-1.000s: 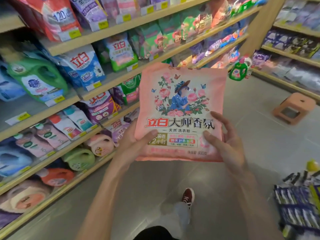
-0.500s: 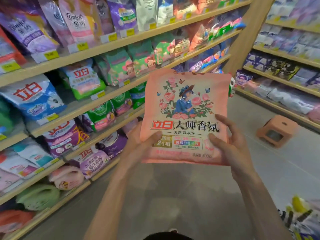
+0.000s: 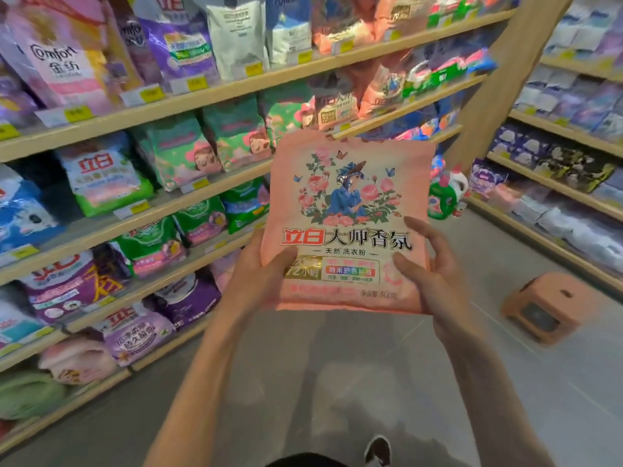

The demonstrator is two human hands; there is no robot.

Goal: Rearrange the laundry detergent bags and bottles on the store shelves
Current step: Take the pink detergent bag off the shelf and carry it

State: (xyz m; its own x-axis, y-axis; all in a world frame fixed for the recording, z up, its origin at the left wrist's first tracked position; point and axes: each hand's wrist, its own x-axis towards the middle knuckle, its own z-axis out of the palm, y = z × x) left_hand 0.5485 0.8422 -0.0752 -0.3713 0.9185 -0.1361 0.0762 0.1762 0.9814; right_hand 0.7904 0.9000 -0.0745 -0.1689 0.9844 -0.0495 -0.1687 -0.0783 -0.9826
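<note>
Holding a pink bag (image 3: 350, 227) of washing powder up in front of me in the aisle, both hands on its bottom corners. My left hand (image 3: 259, 274) has the thumb pressed on the front at the lower left with the fingers tucked behind. My right hand (image 3: 435, 274) grips the lower-right corner much the same way, thumb on the front and a finger sticking up along the edge. So both hands are grasping the bag.

Step-wise I'd say I'm mid-carry: the bag is picked but not shelved yet. It's in the air, clear of the shelves (image 3: 202, 96) running along my left. Best guess for where it goes: the peach-pink bags (image 3: 381, 92) on the shelf second from the top, further down the aisle. They look like the same product, though they're blurry, so don't quote me. The next move would be stepping forward, lifting the bag to that level and sliding it in upright, front facing out, without knocking over its neighbours.

The bag itself is pillowy soft plastic, upright and facing me. The print shows a figure in blue among pink roses and butterflies, with red and black Chinese lettering under that and a gold patch near the bottom. It looks floppy, so I figure it'll slump unless something props it up.
</note>
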